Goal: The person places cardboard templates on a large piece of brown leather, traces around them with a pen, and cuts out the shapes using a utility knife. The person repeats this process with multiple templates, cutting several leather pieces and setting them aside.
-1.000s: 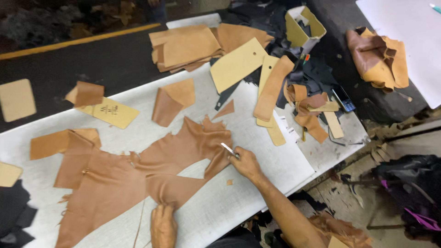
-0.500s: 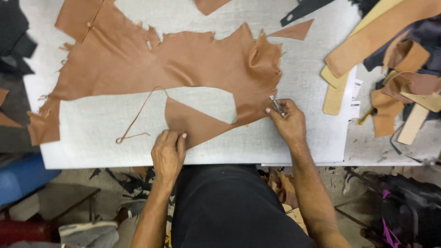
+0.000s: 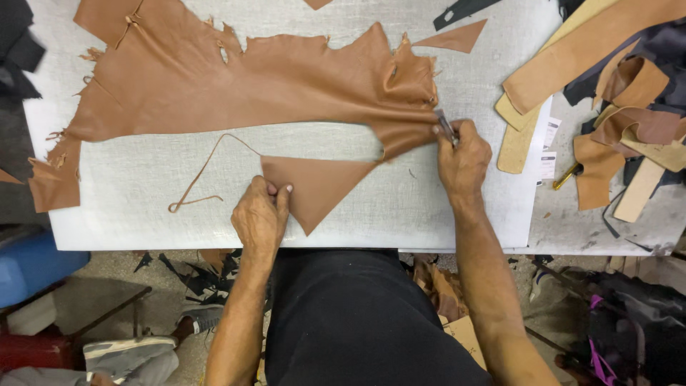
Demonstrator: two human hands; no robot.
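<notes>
A large tan leather hide (image 3: 236, 78) lies spread over a white cutting board (image 3: 429, 207). My left hand (image 3: 261, 214) pinches the corner of a triangular flap of the hide (image 3: 318, 187) near the board's front edge. My right hand (image 3: 464, 157) is closed on a small metal cutting knife (image 3: 444, 125), whose blade meets the hide's crumpled right edge. A thin leather trimming strip (image 3: 200, 179) curls on the board left of the flap.
A small triangular leather offcut (image 3: 454, 37) lies at the back. Tan and dark leather strips and cardboard patterns (image 3: 607, 78) pile up on the right. A blue container (image 3: 32, 268) sits under the table at left, with scraps on the floor.
The view tilted from the whole table down to the board's front edge. My left hand moved up onto the triangular flap, while my right hand with the knife stayed at the hide's right edge.
</notes>
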